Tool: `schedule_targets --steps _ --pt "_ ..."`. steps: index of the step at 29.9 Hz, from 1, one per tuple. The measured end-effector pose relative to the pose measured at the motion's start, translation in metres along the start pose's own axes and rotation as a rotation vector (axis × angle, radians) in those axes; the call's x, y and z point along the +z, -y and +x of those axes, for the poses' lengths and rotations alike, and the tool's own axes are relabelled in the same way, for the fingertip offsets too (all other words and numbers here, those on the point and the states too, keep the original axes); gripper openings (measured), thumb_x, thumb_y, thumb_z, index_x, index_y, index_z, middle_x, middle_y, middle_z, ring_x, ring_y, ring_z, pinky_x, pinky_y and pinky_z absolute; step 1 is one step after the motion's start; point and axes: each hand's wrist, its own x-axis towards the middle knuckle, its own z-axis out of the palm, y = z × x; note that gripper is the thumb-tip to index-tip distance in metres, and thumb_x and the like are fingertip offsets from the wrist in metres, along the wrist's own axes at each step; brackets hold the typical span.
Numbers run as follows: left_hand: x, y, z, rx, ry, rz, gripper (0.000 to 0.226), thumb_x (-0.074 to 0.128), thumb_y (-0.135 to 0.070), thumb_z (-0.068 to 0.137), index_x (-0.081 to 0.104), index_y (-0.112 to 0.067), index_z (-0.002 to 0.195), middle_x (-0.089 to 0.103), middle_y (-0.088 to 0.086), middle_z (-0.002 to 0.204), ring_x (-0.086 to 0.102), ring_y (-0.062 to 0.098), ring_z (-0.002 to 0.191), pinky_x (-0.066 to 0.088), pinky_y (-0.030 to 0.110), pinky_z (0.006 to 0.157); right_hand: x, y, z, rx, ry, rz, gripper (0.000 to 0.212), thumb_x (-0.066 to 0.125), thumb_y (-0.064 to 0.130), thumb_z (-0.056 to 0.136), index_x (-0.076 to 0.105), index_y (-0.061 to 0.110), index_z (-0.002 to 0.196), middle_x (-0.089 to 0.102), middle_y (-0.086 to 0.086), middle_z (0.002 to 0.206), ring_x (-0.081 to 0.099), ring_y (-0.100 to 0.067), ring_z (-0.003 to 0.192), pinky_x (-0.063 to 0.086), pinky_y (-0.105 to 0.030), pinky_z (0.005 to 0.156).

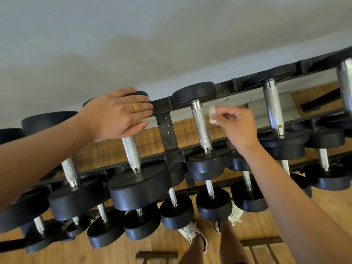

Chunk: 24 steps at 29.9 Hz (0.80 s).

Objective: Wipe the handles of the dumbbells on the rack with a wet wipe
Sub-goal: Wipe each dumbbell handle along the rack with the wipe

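Black dumbbell heads (139, 185), knurled silver handles (202, 126); white wipe (212, 114); gold ring (134, 107); brown wood-grain floor (333, 206)

No readable text, label or number shows on anything in view.

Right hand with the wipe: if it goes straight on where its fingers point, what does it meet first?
Most likely the knurled dumbbell handle. The right hand pinches the wipe, which points at that handle across a small gap, though one view leaves depth unsure.
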Motion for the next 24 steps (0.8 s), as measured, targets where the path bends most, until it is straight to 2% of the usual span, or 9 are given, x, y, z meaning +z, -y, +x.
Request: schedule_targets --steps 2,7,13,17,21,24 --pt "0.000 0.000 0.000 0.000 0.001 0.003 0.036 0.054 -0.032 0.105 0.075 -0.006 0.120 0.073 0.011 0.125 0.064 0.029 0.126 0.042 0.049 0.114 0.010 0.009 0.012 -0.020 -0.057 0.010 0.021 0.071 0.008 0.090 0.073 0.028 0.097 0.072 0.012 0.099 0.069 0.000 0.094 0.054 -0.017 0.088" --pt "0.001 0.000 0.000 -0.005 0.006 0.003 0.036 0.054 -0.031 0.105 0.075 -0.006 0.120 0.073 0.011 0.125 0.064 0.030 0.126 0.042 0.048 0.114 0.029 0.005 0.018 -0.091 -0.029 -0.084 0.019 0.069 0.010 0.091 0.075 0.017 0.108 0.074 0.007 0.102 0.069 -0.003 0.094 0.057 -0.026 0.091" --pt "0.001 0.000 -0.001 -0.008 -0.005 -0.001 0.036 0.055 -0.031 0.105 0.074 -0.005 0.121 0.072 0.012 0.126 0.064 0.030 0.126 0.044 0.049 0.113 0.012 -0.014 -0.008 -0.224 0.063 -0.254 0.022 0.066 0.005 0.093 0.075 0.012 0.112 0.074 0.001 0.106 0.067 -0.004 0.095 0.053 -0.014 0.086" --pt "0.001 0.001 -0.001 -0.002 0.003 0.003 0.035 0.055 -0.031 0.105 0.074 -0.006 0.121 0.072 0.012 0.126 0.064 0.030 0.126 0.043 0.049 0.114 0.015 -0.006 0.005 -0.267 0.062 -0.291 0.024 0.063 0.005 0.095 0.073 0.012 0.115 0.072 0.001 0.111 0.065 -0.006 0.100 0.048 -0.007 0.085" --pt "0.000 0.000 0.000 -0.003 0.006 -0.004 0.035 0.056 -0.031 0.105 0.074 -0.006 0.121 0.072 0.012 0.126 0.063 0.030 0.127 0.042 0.049 0.114 0.020 0.009 0.022 -0.263 0.019 -0.300 0.023 0.063 0.010 0.096 0.072 0.014 0.117 0.072 0.001 0.115 0.063 -0.003 0.101 0.048 -0.010 0.087" --pt "0.000 0.000 0.000 -0.008 -0.001 -0.006 0.036 0.055 -0.031 0.104 0.074 -0.005 0.121 0.072 0.012 0.125 0.063 0.030 0.127 0.042 0.049 0.114 0.018 0.005 0.011 -0.270 0.080 -0.344 0.027 0.063 0.009 0.096 0.070 0.015 0.122 0.071 -0.002 0.116 0.065 -0.009 0.104 0.054 -0.020 0.091"
